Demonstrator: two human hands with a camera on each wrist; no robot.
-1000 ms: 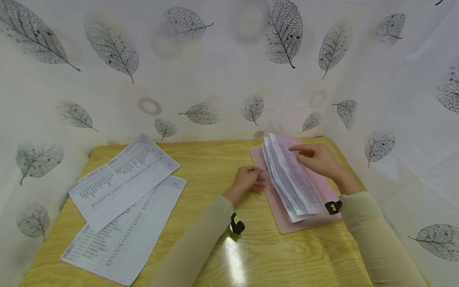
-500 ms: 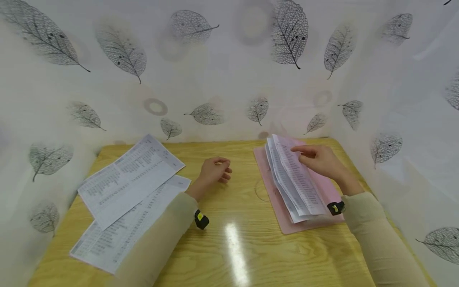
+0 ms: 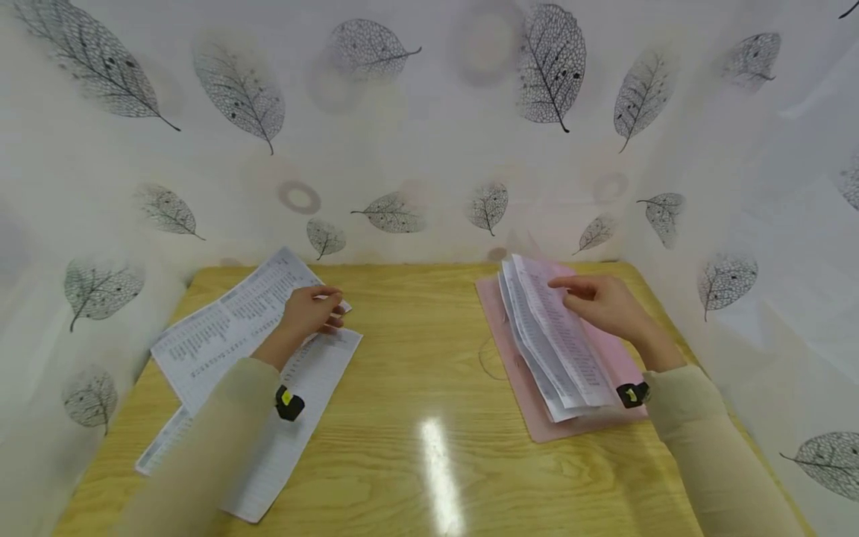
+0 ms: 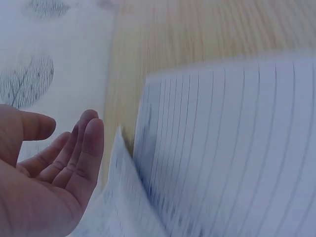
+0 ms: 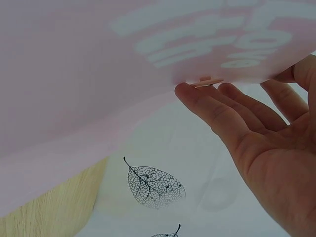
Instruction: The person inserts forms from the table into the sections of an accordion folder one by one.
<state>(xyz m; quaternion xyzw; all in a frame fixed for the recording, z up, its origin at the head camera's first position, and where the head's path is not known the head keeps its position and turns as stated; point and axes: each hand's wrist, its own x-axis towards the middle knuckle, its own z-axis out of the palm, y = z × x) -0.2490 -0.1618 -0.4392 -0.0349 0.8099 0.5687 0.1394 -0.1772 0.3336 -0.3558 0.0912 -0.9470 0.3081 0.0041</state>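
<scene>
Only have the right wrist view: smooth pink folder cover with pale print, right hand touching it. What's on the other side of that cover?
Observer: Per the head view, long white printed paper sheets, fanned out along the inside of the smooth pink folder.

Operator: Left hand's not in my feed. Where is it?

Observer: The left hand is over at two loose, rectangular white paper sheets, one partly overlapping the other, on the left side of the yellow wood-grain table.

Operator: Holding either one?

Observer: No. The left wrist view shows its palm bare and its fingers loosely bent, with no paper in them.
</scene>
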